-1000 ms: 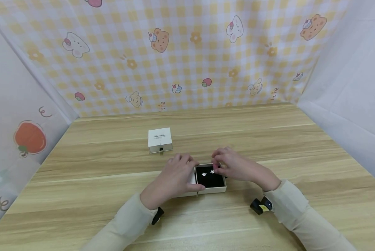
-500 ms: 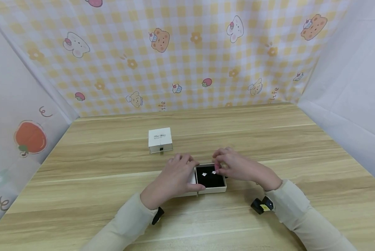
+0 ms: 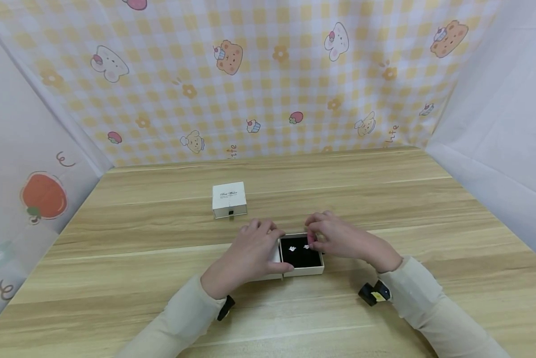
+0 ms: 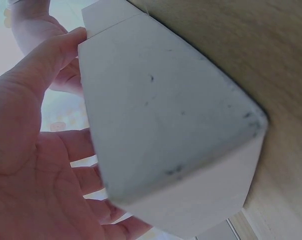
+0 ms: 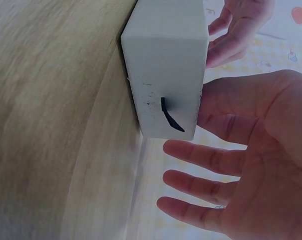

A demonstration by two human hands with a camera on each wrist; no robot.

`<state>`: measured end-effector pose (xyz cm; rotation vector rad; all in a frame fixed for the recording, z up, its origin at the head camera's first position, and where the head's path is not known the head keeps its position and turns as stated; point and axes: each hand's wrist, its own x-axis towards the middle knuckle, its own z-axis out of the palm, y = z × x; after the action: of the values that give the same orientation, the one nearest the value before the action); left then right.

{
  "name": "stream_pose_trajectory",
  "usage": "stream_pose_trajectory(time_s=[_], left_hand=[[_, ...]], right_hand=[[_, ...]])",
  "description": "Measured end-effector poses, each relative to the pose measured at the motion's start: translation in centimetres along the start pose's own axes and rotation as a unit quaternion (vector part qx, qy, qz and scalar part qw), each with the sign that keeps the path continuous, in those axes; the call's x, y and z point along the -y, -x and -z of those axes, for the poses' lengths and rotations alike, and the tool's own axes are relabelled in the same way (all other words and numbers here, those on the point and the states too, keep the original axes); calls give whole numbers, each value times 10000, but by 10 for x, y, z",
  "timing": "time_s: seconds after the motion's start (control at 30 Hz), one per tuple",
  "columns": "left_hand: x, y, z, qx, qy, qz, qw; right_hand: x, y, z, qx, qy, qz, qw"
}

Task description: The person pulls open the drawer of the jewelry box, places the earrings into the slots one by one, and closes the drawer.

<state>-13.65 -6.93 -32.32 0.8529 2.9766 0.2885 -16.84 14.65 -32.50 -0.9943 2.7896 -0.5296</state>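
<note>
Head view. Jewellery box (image 3: 304,271): white, drawer-style, tray drawn out, black insert (image 3: 300,259) exposed. Left jewel (image 3: 292,248) and right jewel (image 3: 306,246): small, bright, both at the insert. Left hand (image 3: 250,251): across the box's left part, thumb at its near side, fingers towards its far side, gripping. Right hand (image 3: 337,236): at the box's right end, thumb and index finger narrowed together at the right jewel, apparently pinching it. Closed box (image 3: 229,200): white, lettered lid, beyond the jewellery box, to its left.

Left wrist view. Thumb at the box's upper edge; fingers behind it.

Right wrist view. Black ribbon pull (image 5: 172,116) on the box's end wall; three fingers extended apart beside it; pinching tips hidden.

Judgement. Step in hand: positioning or removing the right jewel; cannot tell which. Next move calls for a light, precise pinch, box held steady.
</note>
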Motion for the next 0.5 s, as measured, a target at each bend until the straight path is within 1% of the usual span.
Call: stream_pose_trajectory(time_s=[0.2, 0.5], left_hand=[[0, 0, 0, 1, 5, 14, 10000], [-1, 1, 1, -23, 18, -20, 10000]], right_hand=[[0, 0, -1, -4, 47, -35, 10000], [0, 0, -2, -112, 189, 91, 9997]])
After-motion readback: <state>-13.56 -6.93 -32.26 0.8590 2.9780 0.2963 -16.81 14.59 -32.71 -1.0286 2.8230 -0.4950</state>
